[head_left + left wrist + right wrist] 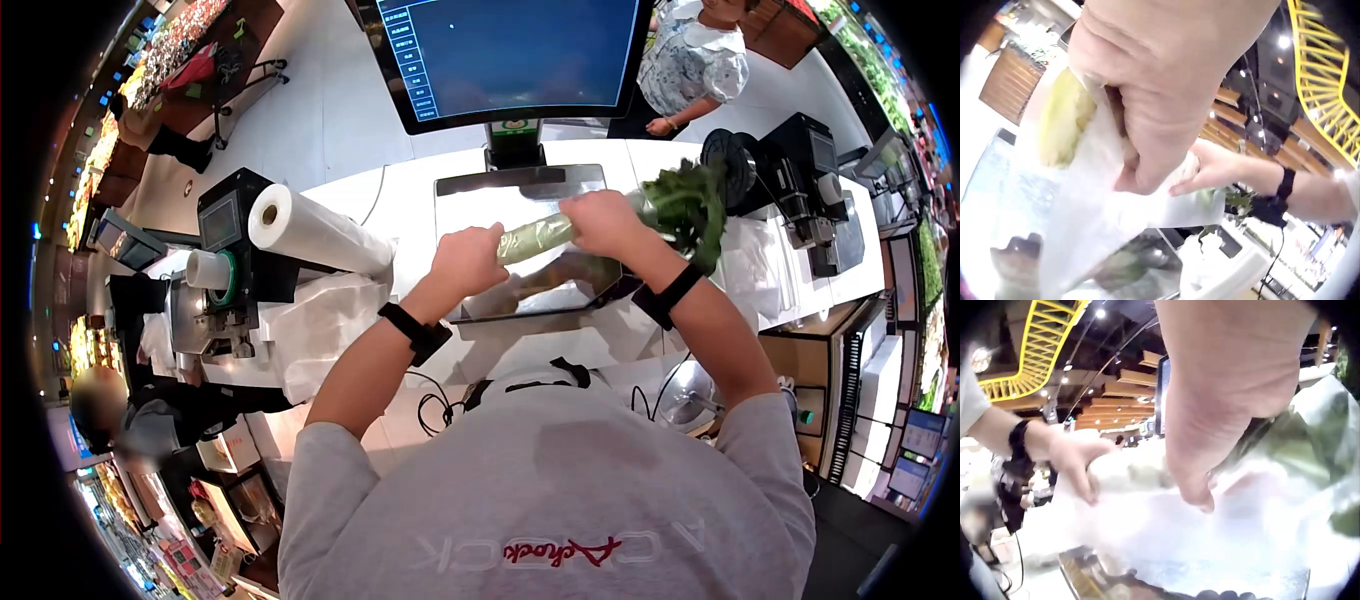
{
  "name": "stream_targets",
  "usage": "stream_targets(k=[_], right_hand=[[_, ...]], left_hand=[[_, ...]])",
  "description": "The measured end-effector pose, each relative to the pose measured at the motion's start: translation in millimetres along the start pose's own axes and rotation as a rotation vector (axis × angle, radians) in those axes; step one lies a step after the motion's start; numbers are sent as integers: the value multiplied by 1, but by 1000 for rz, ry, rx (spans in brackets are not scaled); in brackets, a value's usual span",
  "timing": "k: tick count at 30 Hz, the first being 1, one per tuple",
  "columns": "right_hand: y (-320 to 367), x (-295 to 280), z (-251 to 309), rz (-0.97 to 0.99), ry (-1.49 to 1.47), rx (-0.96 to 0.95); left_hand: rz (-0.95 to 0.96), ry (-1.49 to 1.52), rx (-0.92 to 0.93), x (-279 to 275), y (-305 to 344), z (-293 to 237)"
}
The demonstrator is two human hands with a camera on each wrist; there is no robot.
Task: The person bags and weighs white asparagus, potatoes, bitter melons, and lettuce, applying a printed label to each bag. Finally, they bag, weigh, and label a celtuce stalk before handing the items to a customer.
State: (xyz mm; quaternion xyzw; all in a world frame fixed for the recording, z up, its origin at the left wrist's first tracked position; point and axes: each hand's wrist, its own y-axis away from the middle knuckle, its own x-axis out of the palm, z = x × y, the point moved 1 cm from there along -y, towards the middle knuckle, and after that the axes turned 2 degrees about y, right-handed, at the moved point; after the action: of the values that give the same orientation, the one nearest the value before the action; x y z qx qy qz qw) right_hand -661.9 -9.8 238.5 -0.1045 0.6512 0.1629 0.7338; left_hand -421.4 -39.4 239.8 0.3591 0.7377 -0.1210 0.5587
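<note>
Gripping: left hand (468,258) clenched round the stalk end of the bagged leafy vegetable (535,238).
Other grip: right hand (603,222) clasped the same stalk, beside the leaves on the right.
Place: the leafy vegetable was held roughly level above the steel scale (520,185) on the white counter (410,225).

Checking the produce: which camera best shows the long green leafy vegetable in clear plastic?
Head view: the long green leafy vegetable shows from stalk to leaves. Left wrist shows only its pale stalk; right wrist, blurred green through clear plastic.

Head view: above, facing down at scale (480,185). Wrist views: very close, facing up from below. Shared: bagged stalk (535,238).
</note>
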Motion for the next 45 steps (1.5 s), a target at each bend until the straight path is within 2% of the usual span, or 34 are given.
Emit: stream_targets(k=[2,3,6,7,8,10,11,14,15,18,21,22,23,27,30,31,33,36,37,38,40,41,44,45], right_hand=[[9,6,15,-253,93,-126],[13,8,22,-380,136,-189],[21,-1,27,-356,173,-231],[21,-8,27,-275,187,-202],[20,-16,28,-141,172,-139],[20,-36,31,128,135,-19],[21,-39,29,136,137,-20],[24,-51,26,223,20,-41],[27,-56,27,230,-40,-38],[33,-36,22,0,85,-156],[32,-18,19,-229,228,-231],[32,-19,18,-176,224,-213],[31,-19,16,-123,221,-196],[35,-53,24,198,200,-85],[34,-59,16,189,183,-124],[34,-59,15,160,184,-126],[37,-57,14,99,189,-127],[52,-52,13,-294,165,-231],[57,-51,12,-229,177,-177],[64,-50,13,-382,182,-190],[82,-48,16,-685,196,-203],[97,-46,18,-673,159,-151],[152,-25,22,-814,-70,-20],[170,-11,22,-835,-119,85]], left_hand=[[260,201,-52,-19,3,-5],[314,369,22,-7,-1,10],[361,536,60,-8,6,12],[281,552,47,-9,11,7],[237,411,-4,-11,14,-2],[-77,97,50,4,25,-19],[-240,-61,80,7,28,-24],[-229,-119,79,5,30,-31],[-125,-78,14,-2,30,-35],[119,66,11,-15,30,-31],[353,636,72,1,23,-3],[422,808,97,4,23,0],[400,876,129,8,24,-1],[130,224,-2,-2,41,-37],[50,222,-60,9,45,-47],[47,305,-42,12,44,-45],[231,726,26,19,40,-37],[446,1185,27,23,46,-41],[496,1285,21,26,48,-43],[547,1385,13,29,50,-46],[572,1446,3,34,52,-51],[580,1456,5,40,52,-50],[584,1500,9,46,51,-51],[579,1518,9,46,52,-50]])
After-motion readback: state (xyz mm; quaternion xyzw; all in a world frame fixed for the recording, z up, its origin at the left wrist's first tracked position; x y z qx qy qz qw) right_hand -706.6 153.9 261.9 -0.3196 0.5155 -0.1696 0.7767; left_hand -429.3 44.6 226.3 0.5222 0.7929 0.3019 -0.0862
